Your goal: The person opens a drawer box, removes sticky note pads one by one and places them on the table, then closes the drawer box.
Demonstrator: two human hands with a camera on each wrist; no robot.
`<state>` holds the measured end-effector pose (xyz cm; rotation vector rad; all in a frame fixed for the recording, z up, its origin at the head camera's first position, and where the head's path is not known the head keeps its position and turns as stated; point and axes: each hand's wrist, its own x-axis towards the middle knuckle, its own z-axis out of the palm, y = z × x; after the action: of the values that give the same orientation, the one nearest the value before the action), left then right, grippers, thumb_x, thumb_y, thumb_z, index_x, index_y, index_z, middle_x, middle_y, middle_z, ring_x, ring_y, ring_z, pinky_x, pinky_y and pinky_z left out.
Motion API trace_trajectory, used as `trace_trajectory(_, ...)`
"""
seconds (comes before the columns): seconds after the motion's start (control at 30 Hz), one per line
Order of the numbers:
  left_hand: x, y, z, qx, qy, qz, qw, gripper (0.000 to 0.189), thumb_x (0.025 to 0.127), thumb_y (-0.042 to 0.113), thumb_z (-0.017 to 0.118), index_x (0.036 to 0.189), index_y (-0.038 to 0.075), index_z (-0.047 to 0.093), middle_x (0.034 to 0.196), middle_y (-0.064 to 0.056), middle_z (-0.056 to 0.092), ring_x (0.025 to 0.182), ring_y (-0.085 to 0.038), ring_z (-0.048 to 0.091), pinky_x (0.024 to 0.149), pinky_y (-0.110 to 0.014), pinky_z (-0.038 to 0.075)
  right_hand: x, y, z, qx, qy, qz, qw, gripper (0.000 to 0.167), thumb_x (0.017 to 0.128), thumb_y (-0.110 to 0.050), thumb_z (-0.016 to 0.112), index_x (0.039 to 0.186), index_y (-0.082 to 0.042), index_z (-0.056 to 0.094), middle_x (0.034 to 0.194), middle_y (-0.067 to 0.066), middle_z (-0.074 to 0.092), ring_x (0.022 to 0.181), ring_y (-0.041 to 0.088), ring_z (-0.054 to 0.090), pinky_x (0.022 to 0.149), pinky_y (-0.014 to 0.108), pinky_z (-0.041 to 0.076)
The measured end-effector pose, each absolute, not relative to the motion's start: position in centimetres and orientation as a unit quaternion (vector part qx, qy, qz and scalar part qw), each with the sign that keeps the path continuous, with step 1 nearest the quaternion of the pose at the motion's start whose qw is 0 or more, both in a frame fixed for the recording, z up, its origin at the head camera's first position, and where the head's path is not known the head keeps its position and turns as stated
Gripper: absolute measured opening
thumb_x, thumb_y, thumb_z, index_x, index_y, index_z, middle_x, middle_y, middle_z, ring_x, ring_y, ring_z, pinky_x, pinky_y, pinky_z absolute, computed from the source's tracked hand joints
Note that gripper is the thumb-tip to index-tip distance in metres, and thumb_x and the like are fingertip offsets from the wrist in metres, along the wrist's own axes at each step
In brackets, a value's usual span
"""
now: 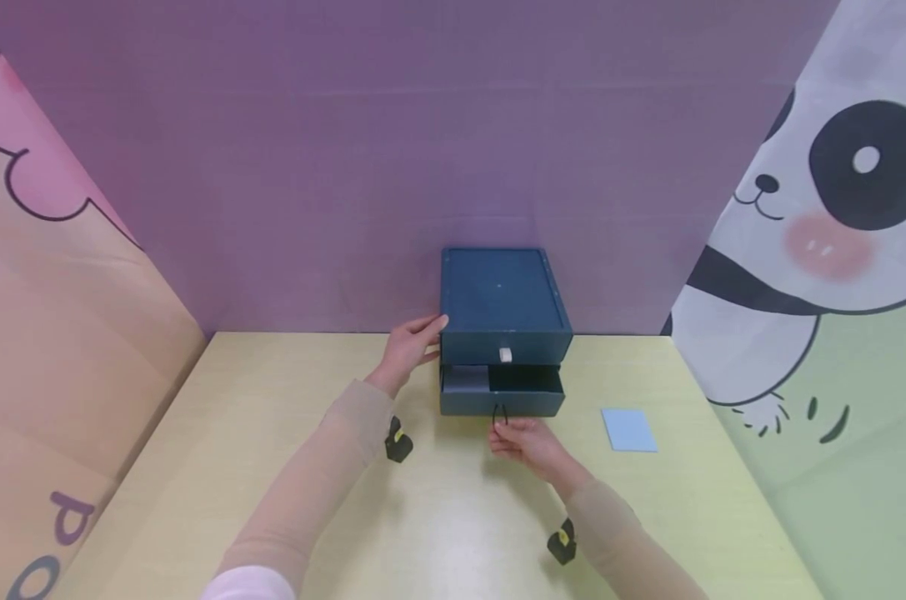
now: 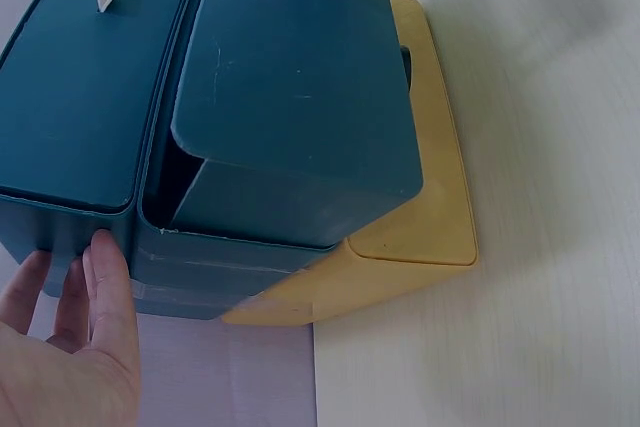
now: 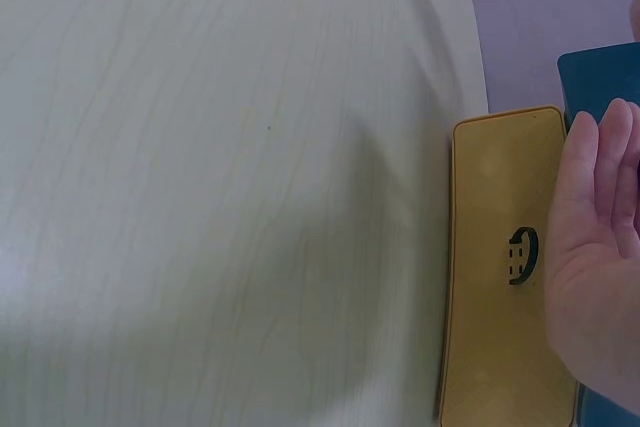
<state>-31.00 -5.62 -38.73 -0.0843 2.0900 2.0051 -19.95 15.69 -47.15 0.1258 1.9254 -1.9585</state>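
A dark blue drawer cabinet [image 1: 501, 287] stands against the back wall, with a white pull tab [image 1: 505, 355] on its top drawer. Below that, a blue drawer [image 1: 463, 405] is pulled partway out; a pale flat thing [image 1: 466, 379] lies in its left part. My right hand [image 1: 531, 446] pinches the drawer's black loop pull [image 1: 495, 411] between thumb and fingers. My left hand [image 1: 407, 354] rests its fingers against the cabinet's left side, near the front edge; the left wrist view shows those fingertips [image 2: 104, 247] touching the blue side. Underneath is a yellow drawer [image 2: 425, 217], pushed in.
A light blue rectangular card [image 1: 629, 430] lies on the pale wooden table [image 1: 272, 400], right of the cabinet. The yellow drawer has a dark handle [image 3: 525, 255]. A purple wall hanging [image 1: 347, 167] rises behind, and printed hangings flank the table. A small black device [image 1: 398, 440] is by the left wrist.
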Motion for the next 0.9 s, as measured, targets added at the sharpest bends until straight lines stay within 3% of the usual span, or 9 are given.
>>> trace_trajectory(0.3,-30.96,-5.66,-38.75,-0.030,0.714,0.689,0.117,0.053,0.089,0.038,0.065,0.133,0.012,0.055,0.135,-0.008,0.055,0.117,-0.026,0.056,0.095,-0.041,0.051,-19.84,15.67,-47.16,0.054,0.697,-0.688,0.193,0.037,0.097,-0.012,0.052,0.118,0.019,0.053,0.096,0.014,0.070,0.086,0.019,0.068,0.082,0.030,0.058)
trace_trajectory(0.9,-30.71,-5.65,-38.56,-0.027,0.714,0.689,0.120,0.053,0.089,0.038,0.065,0.134,0.011,0.054,0.136,-0.009,0.054,0.118,-0.026,0.056,0.096,-0.041,0.051,-19.42,15.82,-47.04,0.055,0.698,-0.686,0.200,0.039,0.096,-0.013,0.055,0.117,0.019,0.053,0.094,0.012,0.070,0.083,0.016,0.068,0.081,0.028,0.058)
